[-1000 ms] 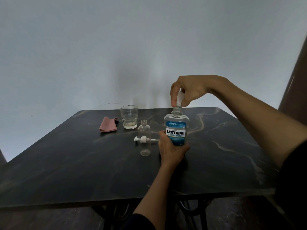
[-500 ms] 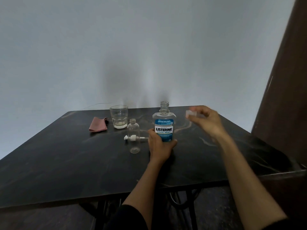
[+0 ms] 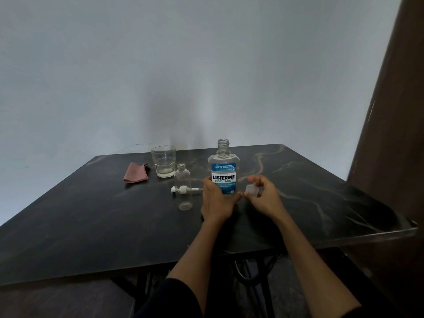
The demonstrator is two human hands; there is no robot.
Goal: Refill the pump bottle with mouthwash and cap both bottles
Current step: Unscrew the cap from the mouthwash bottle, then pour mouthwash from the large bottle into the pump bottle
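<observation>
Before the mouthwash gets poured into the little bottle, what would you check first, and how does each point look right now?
1. Mouthwash bottle uncapped: ok.
2. Left hand grips it upright: ok.
3. Small bottle open and standing: ok.
4. Cap set down: not ok, right hand holds it.
5. Pump clear of the pour: cannot tell, it lies close behind the small bottle.
6. Mouthwash level: cannot tell.

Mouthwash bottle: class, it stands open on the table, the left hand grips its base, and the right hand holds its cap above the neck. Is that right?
Not quite. In the head view the right hand holds the cap low beside the mouthwash bottle, near the table, not above the neck. The bottle is open and the left hand grips its base.
</observation>
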